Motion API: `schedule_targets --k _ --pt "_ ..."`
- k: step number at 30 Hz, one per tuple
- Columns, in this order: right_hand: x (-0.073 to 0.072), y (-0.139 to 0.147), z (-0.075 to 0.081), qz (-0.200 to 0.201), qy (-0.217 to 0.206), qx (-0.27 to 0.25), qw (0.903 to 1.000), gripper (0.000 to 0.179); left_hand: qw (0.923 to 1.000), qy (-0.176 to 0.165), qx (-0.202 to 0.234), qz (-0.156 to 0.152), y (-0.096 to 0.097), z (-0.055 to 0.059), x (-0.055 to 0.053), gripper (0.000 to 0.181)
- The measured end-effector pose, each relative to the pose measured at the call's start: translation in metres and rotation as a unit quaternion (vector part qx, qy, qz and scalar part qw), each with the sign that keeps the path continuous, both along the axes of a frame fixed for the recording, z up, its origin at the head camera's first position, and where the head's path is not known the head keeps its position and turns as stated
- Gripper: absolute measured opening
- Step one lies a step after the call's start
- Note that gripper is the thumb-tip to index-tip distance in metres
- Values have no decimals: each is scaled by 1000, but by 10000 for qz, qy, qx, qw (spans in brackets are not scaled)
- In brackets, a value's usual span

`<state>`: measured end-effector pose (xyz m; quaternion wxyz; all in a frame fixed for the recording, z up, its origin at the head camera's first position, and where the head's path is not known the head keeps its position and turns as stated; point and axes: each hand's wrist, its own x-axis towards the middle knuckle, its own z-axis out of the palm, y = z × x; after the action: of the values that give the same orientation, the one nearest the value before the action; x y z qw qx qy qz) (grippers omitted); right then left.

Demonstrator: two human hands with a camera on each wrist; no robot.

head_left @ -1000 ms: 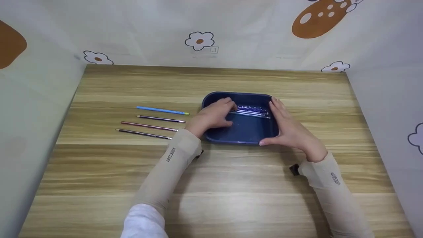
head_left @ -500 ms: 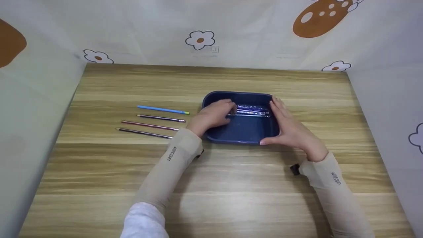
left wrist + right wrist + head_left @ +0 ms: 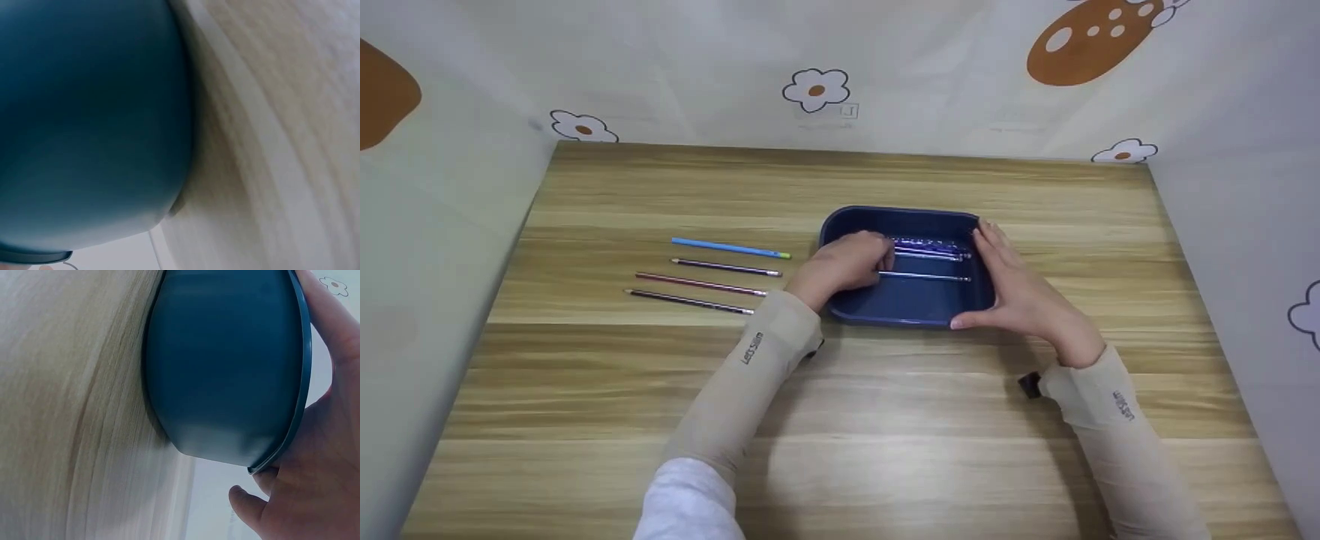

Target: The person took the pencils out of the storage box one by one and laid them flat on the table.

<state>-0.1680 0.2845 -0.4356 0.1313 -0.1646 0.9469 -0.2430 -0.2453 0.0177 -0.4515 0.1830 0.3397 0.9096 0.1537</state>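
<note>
In the head view a dark blue plastic box [image 3: 915, 304] stands on the wooden table. My left hand [image 3: 847, 259] is inside it, fingers curled, pinching the end of a slim pencil [image 3: 926, 277]; the fingertips are hidden. The pencil lies across the box, apart from several others [image 3: 928, 256] along the far wall, some purple and shiny. My right hand [image 3: 1024, 296] holds the box's right end, thumb on the near corner and fingers at the far one. The right wrist view shows the box's outer wall [image 3: 225, 371] beside that hand; the left wrist view shows only outer wall [image 3: 90, 124] and table.
Left of the box, a row of pencils lies on the table: a blue one [image 3: 731, 248], a dark one [image 3: 727, 267], a reddish one [image 3: 697, 283] and another dark one [image 3: 690, 301]. Patterned white cloth walls [image 3: 915, 90] enclose the back and sides.
My left hand has drawn one pencil toward the near side of the box, away from the bunch at the far wall. The right hand and the box have stayed put.
</note>
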Motion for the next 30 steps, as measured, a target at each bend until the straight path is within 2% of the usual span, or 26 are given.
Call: schedule_targets --k 5,11,18,26,30 --pt "1 0 0 -6 -5 9 10000 135 9995 -111 293 6 -2 1 0 18" --pt "1 1 1 -23 -45 -22 10000 135 9952 -262 935 106 -5 3 0 16" --pt "1 1 0 -18 -50 -23 10000 136 9897 -489 1328 204 -13 13 4 15" --pt "2 1 -1 0 -21 -77 10000 137 9834 -331 1782 105 -31 23 11 16" --pt "1 1 0 5 -28 -52 10000 137 9803 -395 1931 139 -42 27 14 16"
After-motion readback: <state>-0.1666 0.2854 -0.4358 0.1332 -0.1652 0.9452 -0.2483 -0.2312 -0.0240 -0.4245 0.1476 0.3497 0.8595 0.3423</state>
